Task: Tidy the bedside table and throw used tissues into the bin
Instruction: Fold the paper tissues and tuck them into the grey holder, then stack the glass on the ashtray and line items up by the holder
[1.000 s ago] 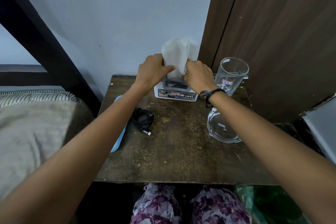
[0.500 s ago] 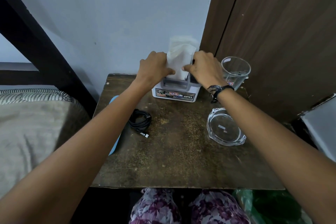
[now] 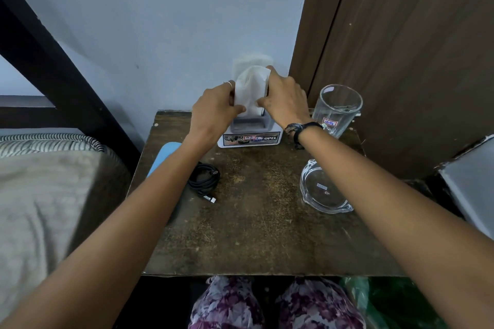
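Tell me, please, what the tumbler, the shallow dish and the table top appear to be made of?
The tumbler looks like clear glass: the wall shows through it and its rim glints. The shallow dish seems thick clear glass too, glossy at the edges. The table top looks like dark, matte, worn wood or board, scuffed pale in patches.

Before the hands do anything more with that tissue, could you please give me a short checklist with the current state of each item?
1. Left hand grips the tissue: ok.
2. Right hand grips the tissue: ok.
3. Tissue holder upright on the bedside table: ok.
4. Glass tumbler clear of the right hand: ok, close beside the wrist.
5. Bin visible: cannot tell; only green plastic shows below the table edge.
6. Black cable undisturbed under the left forearm: ok.
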Action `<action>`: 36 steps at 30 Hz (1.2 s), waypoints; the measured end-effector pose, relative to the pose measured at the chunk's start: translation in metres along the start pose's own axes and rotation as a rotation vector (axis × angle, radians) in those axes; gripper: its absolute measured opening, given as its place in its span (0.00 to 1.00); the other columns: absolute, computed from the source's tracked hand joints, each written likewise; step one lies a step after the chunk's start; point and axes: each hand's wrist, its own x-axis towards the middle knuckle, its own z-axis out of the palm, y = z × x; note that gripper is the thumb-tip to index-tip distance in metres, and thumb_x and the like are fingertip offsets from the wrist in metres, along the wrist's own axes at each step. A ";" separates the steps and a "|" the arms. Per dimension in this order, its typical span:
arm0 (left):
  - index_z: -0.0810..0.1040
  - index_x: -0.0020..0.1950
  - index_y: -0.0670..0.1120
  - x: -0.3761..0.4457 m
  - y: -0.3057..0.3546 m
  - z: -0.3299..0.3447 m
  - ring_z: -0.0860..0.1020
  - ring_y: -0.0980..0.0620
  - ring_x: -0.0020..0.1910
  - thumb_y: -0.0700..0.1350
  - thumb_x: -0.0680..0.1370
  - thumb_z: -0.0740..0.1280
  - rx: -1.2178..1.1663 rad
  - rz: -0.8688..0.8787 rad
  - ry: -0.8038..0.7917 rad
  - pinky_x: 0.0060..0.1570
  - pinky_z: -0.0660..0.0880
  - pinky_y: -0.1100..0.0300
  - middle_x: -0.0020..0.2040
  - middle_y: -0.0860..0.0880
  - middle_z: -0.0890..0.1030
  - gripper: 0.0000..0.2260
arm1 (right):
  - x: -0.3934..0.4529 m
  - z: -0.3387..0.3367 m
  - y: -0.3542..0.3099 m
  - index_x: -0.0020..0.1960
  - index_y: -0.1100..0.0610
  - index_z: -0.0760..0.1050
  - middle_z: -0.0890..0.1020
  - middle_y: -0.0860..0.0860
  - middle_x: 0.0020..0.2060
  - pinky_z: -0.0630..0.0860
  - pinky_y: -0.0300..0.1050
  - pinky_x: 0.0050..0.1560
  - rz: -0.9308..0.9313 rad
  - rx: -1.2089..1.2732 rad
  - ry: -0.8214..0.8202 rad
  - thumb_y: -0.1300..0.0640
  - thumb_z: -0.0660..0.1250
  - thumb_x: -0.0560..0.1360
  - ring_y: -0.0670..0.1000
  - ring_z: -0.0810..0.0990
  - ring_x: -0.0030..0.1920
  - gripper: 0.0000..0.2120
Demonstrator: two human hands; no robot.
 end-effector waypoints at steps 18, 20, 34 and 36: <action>0.68 0.51 0.40 -0.001 0.004 0.005 0.76 0.37 0.46 0.44 0.79 0.61 0.091 -0.019 0.098 0.44 0.70 0.48 0.50 0.40 0.76 0.07 | -0.001 0.005 0.008 0.42 0.60 0.76 0.79 0.53 0.35 0.69 0.44 0.36 0.154 0.259 0.041 0.50 0.68 0.72 0.56 0.79 0.39 0.12; 0.68 0.57 0.39 0.002 0.008 0.007 0.75 0.33 0.48 0.42 0.79 0.60 0.157 -0.042 0.089 0.44 0.69 0.48 0.53 0.39 0.75 0.10 | -0.002 0.006 0.007 0.42 0.60 0.75 0.78 0.53 0.35 0.67 0.44 0.37 0.121 0.191 0.035 0.51 0.67 0.73 0.57 0.79 0.41 0.12; 0.71 0.62 0.42 -0.061 0.050 0.007 0.74 0.40 0.55 0.44 0.76 0.64 0.164 0.111 0.324 0.47 0.73 0.46 0.60 0.41 0.72 0.15 | -0.053 -0.016 0.001 0.67 0.55 0.66 0.77 0.51 0.55 0.76 0.47 0.46 0.023 0.365 0.220 0.57 0.68 0.74 0.50 0.77 0.51 0.23; 0.71 0.60 0.43 -0.072 0.067 0.014 0.75 0.43 0.52 0.42 0.78 0.61 0.044 0.144 0.282 0.44 0.75 0.47 0.57 0.43 0.73 0.11 | -0.068 -0.026 0.001 0.64 0.55 0.69 0.80 0.50 0.51 0.77 0.44 0.45 0.049 0.445 0.242 0.57 0.68 0.74 0.47 0.78 0.45 0.20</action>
